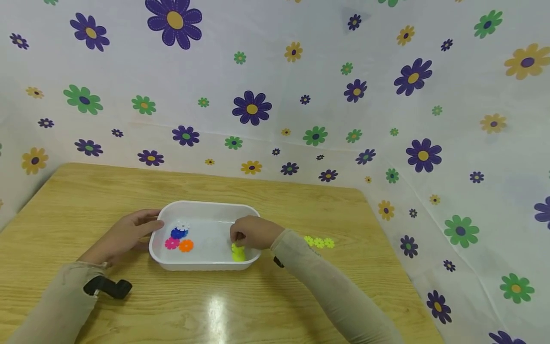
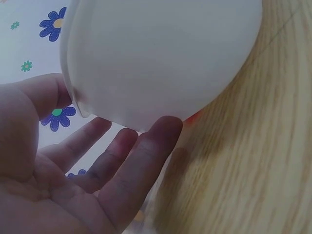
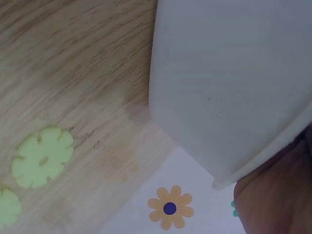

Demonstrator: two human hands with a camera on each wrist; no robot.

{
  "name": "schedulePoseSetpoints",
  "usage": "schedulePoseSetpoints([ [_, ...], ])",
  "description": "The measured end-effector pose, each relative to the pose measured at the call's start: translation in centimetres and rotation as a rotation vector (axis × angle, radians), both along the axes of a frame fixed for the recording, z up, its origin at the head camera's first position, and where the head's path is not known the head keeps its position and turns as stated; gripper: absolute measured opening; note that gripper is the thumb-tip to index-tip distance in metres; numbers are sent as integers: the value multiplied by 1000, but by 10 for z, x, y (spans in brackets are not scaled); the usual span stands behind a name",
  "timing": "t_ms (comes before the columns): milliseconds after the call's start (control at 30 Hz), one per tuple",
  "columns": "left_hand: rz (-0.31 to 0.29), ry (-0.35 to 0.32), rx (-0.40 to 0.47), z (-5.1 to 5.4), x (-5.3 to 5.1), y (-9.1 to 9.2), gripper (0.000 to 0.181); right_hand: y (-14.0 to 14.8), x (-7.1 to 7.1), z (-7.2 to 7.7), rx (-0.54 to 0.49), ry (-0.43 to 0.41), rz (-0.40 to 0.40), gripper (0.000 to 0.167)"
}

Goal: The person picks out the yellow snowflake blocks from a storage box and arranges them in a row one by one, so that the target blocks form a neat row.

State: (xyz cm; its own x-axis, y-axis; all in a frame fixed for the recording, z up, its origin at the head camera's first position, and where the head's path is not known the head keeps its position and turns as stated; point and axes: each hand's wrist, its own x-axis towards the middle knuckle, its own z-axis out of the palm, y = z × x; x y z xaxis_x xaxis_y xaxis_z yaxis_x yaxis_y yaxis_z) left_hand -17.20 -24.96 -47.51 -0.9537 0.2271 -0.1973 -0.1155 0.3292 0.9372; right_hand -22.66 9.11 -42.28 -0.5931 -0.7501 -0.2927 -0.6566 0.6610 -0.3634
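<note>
A white plastic tray (image 1: 208,241) stands on the wooden table. My left hand (image 1: 124,234) holds its left end, with the thumb over the rim and the fingers against the outer wall in the left wrist view. Over the tray's right end, my right hand (image 1: 258,232) has its fingers curled down and pinches a yellow flower-shaped disc (image 1: 235,249). More yellow (image 1: 238,256) lies just below it in the tray. At the tray's left sit blue (image 1: 177,233), clear (image 1: 183,226), pink (image 1: 172,244) and orange (image 1: 186,246) flower discs.
A row of 3 yellow flower discs (image 1: 319,242) lies on the table right of the tray, partly beside my right sleeve. A white flower-patterned cloth (image 1: 275,71) hangs behind and along the right side of the table (image 1: 215,296).
</note>
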Motion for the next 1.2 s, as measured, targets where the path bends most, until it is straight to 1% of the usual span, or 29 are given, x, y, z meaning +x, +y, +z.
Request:
schedulePoseSetpoints([
  [133,-1,0,3,-1,-1,0,69,2,1,2,-51,-19,-12,6],
  [400,-6,6,8,3,1,1,67,5,-2,-4,-78,14,8,7],
  [533,-7,6,6,3,0,2,69,7,-3,-7,-110,12,-2,7],
  [700,-4,-3,7,1,0,0,70,12,-2,-9,-215,-28,-46,5],
  [800,-4,-4,12,0,0,0,70,17,0,-9,-283,-29,-56,4],
  [900,-6,-1,13,-1,0,0,70,23,3,-8,-346,-11,-53,5],
  [1033,-4,6,3,0,1,1,70,33,8,-2,-434,11,-63,6],
  [1200,-3,6,-5,0,0,2,73,50,12,8,-514,7,-131,6],
])
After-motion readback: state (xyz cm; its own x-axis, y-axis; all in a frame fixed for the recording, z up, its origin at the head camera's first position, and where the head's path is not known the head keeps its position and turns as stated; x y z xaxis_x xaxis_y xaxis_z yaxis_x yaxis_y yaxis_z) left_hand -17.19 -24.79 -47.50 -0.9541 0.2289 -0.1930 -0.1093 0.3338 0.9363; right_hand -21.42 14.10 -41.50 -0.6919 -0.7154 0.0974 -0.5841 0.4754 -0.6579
